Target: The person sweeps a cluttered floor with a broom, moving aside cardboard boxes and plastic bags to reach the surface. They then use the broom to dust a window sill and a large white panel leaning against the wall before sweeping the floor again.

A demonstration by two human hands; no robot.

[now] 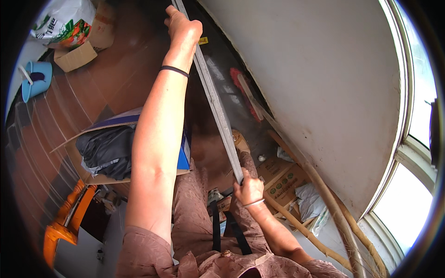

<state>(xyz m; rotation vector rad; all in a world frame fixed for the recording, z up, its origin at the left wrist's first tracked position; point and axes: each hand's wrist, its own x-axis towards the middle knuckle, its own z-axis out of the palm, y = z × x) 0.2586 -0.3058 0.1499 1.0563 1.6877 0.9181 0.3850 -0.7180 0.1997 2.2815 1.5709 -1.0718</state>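
Observation:
A long grey bar [217,107], which looks like metal, slants across the middle of the view, from the top edge down to my knees. High up, my left hand [184,29] is closed around it, with the arm stretched far forward and a black band on the wrist. Around the bar's near end my right hand [249,189] is wrapped, a light bangle at its wrist. The bar's far end runs beyond the top of the view. Below it are my patterned trousers [189,201] and one shoe [240,140].
An open carton [74,153] holding black plastic stands left of my legs. Beyond are a blue bucket [43,81] and a printed sack [69,26]. Rightward, a red-fringed mop [238,78], wooden poles [313,239] and flattened cardboard [285,180] lie near the white wall [323,87]. An orange wooden frame [59,231] stands lower left.

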